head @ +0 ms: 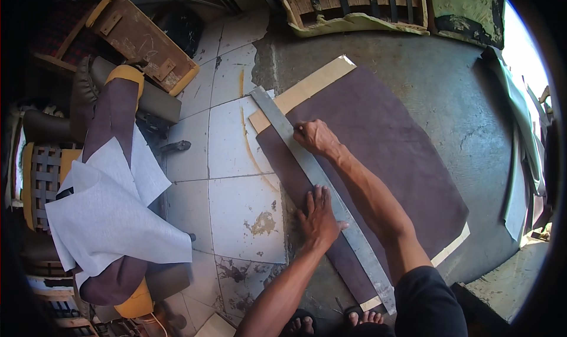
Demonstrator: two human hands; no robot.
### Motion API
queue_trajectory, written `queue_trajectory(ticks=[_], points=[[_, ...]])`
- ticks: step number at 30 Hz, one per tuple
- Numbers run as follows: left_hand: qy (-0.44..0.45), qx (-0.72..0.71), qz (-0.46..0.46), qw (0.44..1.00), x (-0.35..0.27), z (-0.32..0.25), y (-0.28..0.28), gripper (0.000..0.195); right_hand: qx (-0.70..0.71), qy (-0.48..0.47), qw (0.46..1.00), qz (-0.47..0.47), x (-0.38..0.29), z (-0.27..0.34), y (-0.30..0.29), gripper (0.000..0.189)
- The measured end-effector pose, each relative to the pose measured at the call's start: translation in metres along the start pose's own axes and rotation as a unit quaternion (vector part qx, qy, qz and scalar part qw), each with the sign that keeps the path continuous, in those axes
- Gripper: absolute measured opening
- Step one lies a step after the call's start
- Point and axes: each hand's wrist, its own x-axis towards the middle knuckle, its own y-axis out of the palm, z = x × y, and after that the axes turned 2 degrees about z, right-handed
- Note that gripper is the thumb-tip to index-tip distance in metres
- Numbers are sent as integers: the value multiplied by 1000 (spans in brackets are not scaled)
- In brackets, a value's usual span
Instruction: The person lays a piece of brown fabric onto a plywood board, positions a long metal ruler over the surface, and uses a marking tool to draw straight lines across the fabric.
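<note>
A long metal straightedge [325, 184] lies slantwise across dark purple-brown upholstery material [376, 138] on the floor. My left hand [318, 217] presses down on the straightedge near its middle, fingers spread, thumb over its right side. Farther up, my right hand [315, 135] is a closed fist beside the straightedge's right edge, over the material; it seems to grip something small that its fingers hide. Light tan board or paper strips [316, 82] show under the material at the top, at the lower right and by the straightedge's lower end.
White tiles [243, 142] meet bare concrete at left. Farther left, pale grey cloth and brown material [119, 204] drape over furniture parts. An upturned wooden panel [146, 45] is at upper left, a slatted wooden frame [354, 0] at the top, hanging sheets [518, 129] at right. My sandalled feet are below.
</note>
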Motion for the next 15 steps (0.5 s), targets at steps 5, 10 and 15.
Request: queue_trajectory(ticks=[5, 10, 15], points=[[2, -11, -22, 1000, 3, -4, 4, 123, 49, 96, 994, 25, -291, 44, -72, 18], [-36, -31, -13, 999, -3, -7, -1, 127, -9, 266, 964, 0, -518, 129, -128, 19], [-118, -167, -95, 974, -37, -27, 23, 115, -156, 348, 921, -82, -574, 147, -74, 34]])
